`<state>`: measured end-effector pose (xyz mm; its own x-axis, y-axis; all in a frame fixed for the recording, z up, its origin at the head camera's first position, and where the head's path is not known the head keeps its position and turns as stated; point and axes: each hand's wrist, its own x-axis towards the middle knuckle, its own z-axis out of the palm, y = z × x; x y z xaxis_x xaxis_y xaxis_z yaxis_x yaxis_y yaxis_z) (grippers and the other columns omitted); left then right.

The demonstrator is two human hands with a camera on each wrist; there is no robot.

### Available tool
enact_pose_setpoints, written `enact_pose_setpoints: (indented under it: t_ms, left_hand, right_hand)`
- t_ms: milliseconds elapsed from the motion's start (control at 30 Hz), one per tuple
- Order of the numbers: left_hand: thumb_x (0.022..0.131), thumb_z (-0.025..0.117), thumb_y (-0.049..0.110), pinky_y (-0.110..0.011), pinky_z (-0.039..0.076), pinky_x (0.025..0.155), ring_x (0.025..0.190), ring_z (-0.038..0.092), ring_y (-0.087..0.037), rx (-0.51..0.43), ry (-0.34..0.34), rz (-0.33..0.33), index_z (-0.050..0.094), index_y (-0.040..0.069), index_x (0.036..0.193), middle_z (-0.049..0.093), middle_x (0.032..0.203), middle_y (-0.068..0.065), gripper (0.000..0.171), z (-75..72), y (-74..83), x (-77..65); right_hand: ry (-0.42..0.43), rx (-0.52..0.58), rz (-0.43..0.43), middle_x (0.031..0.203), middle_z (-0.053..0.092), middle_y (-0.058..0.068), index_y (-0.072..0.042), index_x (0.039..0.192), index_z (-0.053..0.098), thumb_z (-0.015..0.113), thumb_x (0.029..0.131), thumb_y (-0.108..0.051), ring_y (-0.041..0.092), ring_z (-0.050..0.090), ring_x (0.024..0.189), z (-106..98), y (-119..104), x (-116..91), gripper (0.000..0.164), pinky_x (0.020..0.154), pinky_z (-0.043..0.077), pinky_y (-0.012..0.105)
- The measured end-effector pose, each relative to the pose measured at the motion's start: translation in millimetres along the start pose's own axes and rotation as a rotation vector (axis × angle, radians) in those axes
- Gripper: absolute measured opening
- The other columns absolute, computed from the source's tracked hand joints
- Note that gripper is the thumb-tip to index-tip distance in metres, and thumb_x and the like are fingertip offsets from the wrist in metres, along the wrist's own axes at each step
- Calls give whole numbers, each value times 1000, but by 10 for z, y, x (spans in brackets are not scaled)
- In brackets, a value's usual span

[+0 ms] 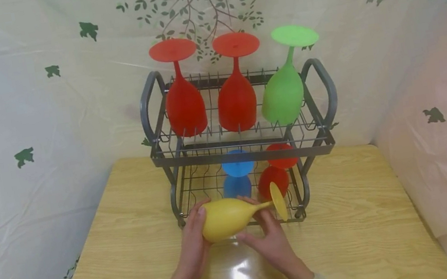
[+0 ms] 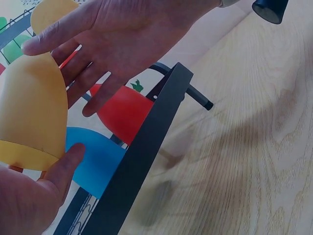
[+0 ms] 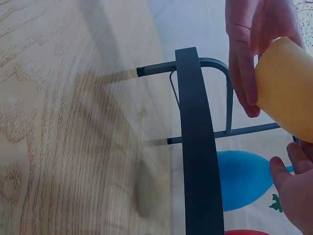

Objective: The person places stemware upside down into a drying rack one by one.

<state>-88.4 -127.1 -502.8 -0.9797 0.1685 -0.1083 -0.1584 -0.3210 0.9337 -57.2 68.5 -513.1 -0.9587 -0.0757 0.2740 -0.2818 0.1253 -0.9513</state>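
Note:
A yellow plastic goblet lies sideways in the air between both hands, its foot to the right. My left hand grips the bowl at its rim end; in the left wrist view the thumb presses near the rim. Around the stem end is my right hand, its straight fingers spread behind the goblet. From the left wrist view, the right thumb lies at the narrow end of the bowl. Behind the hands, a blue goblet and a red goblet stand upside down on the lower rack tier.
A black two-tier wire rack stands on the wooden table against a leaf-patterned sheet. Its upper tier carries two red goblets and a green goblet, all upside down. The rack's front rail runs close to the hands.

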Motion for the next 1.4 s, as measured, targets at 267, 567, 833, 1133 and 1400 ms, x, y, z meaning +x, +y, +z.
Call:
enact_pose_setpoints:
  t_ms: [267,567,833,1133,1400]
  left_hand:
    - [110,44,41,-41,56,96,117,58,-27,-68,-25,-20,41,3,149,46,142,-19,54,0,-25,7]
    - [111,39,48,-43,55,96,116,59,-26,-57,-44,-78,38,-2,151,48,142,-20,64,-46,-63,2]
    - [113,23,48,-31,44,112,143,44,-39,105,-103,21,32,-6,155,41,156,-26,68,-193,-100,-56]
    - [115,24,27,-28,43,111,135,54,-20,375,-45,270,43,-3,152,51,152,-20,51,-385,-213,-130]
    - [109,39,14,-56,39,113,142,46,-38,731,16,497,45,1,153,46,159,-12,46,-505,-326,-221]
  right_hand:
    - [14,-30,-9,157,49,4,-18,152,48,80,89,-11,33,48,142,17,-12,13,72,117,36,49]
    - [34,-59,-56,152,52,13,-12,149,50,82,87,-9,33,53,137,39,17,29,70,114,41,35]
    - [25,-57,-103,148,56,12,-7,148,50,82,86,-6,33,54,136,42,12,76,70,114,43,36]
    - [40,-62,-113,147,57,10,-8,147,52,82,86,-9,32,55,135,15,-25,125,68,113,43,45]
    - [59,-98,-150,147,56,13,-6,147,53,83,85,-14,33,60,128,-1,-41,153,69,110,48,46]
